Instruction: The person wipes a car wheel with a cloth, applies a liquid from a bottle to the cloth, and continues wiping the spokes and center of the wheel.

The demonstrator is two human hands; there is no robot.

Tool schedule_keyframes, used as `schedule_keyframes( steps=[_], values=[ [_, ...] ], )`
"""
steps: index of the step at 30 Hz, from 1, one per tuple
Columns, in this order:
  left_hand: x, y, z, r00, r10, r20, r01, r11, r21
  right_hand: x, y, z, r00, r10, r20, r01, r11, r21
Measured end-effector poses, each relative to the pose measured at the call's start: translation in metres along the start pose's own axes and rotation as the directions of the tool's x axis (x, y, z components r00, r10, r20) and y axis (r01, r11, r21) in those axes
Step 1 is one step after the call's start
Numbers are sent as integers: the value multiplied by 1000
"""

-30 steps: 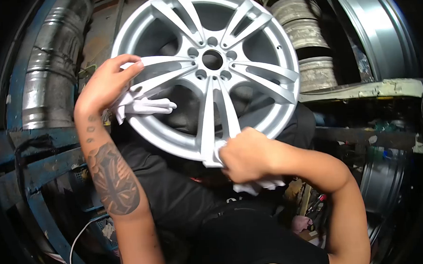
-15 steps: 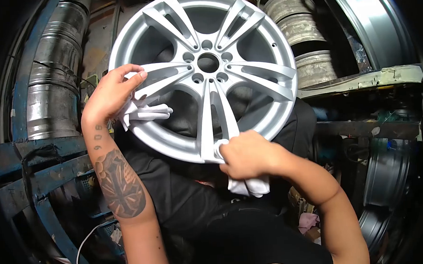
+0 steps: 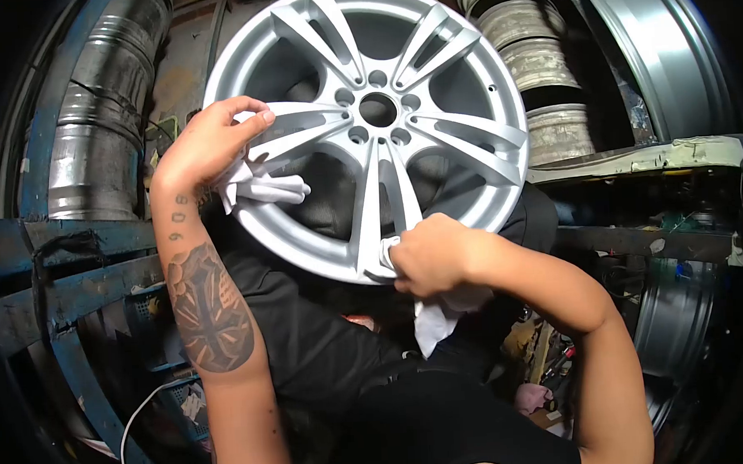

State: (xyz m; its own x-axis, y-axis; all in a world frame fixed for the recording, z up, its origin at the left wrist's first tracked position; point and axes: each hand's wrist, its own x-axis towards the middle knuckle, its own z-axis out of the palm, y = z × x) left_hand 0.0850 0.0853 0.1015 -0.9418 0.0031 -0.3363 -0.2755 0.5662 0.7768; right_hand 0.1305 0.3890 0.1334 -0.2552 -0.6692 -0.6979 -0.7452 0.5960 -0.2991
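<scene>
A silver alloy wheel rim (image 3: pixel 381 161) with split spokes rests face up across the lap. At its left edge my left hand (image 3: pixel 214 143) is closed around the rim, thumb and index finger curled near a spoke. Below that palm a white glove (image 3: pixel 274 189) hangs, its finger shapes lying over the rim; how it is held is hidden. My right hand (image 3: pixel 443 258) is a fist around a white cloth (image 3: pixel 434 325), a folded bit of which presses on the outer end of the lower spoke. The loose part of the cloth dangles beneath the fist.
Stacked metal wheels (image 3: pixel 102 128) stand on the left behind a blue metal frame (image 3: pixel 75 270). More worn wheels (image 3: pixel 538 67) are piled at the upper right, near a large silver rim (image 3: pixel 658 54). A shelf edge (image 3: pixel 642 160) runs along the right, with another wheel (image 3: pixel 677 310) below.
The wheel rim and both hands appear shifted slightly right and up. My right hand's cloth now hangs in a longer point. Both hands keep their grips.
</scene>
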Motion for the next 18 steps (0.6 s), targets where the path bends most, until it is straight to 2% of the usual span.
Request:
schedule_keyframes(
  steps=[1,3,4,5,9,10,11,12,13,14,15,17,18],
  values=[
    [3,-4,1,999,33,13,-32,998,-45,-6,-9,-1,994,7,113,6,993,-115],
    [3,-2,2,999,19,26,-18,999,-32,-21,-24,-6,996,-13,89,21,995,-94],
    [1,-6,3,1000,7,22,-7,1000,-9,-20,-16,-2,999,-34,2,34,999,-5],
    [2,-6,4,1000,8,16,-8,1000,15,-8,-5,4,1000,23,-12,-23,999,37],
    [6,-1,3,999,33,31,-34,999,42,-17,-17,24,993,-51,-106,39,993,-112],
    [5,-2,5,1000,9,25,-10,999,49,-25,-27,20,996,-47,-79,41,996,-79],
    [5,-8,5,999,28,25,-29,999,21,-34,-36,12,978,-138,-158,135,990,-28],
    [9,-17,4,998,56,33,-56,998,-7,-38,-49,-6,969,-214,-120,226,969,95],
    [15,-19,9,995,90,47,-88,995,-36,-37,-67,-23,933,-354,-61,357,933,53],
    [14,-11,12,995,77,60,-74,996,-50,-23,-84,-13,854,-485,-188,502,863,52],
    [9,-1,13,996,53,74,-48,997,-59,-13,-102,-7,784,-578,-225,599,801,30],
    [10,2,18,988,20,150,-16,999,-30,1,-134,2,669,-705,-237,720,693,-29],
    [9,2,23,989,50,142,-49,999,-12,3,-142,4,627,-744,-231,755,653,-55]
  ],
)
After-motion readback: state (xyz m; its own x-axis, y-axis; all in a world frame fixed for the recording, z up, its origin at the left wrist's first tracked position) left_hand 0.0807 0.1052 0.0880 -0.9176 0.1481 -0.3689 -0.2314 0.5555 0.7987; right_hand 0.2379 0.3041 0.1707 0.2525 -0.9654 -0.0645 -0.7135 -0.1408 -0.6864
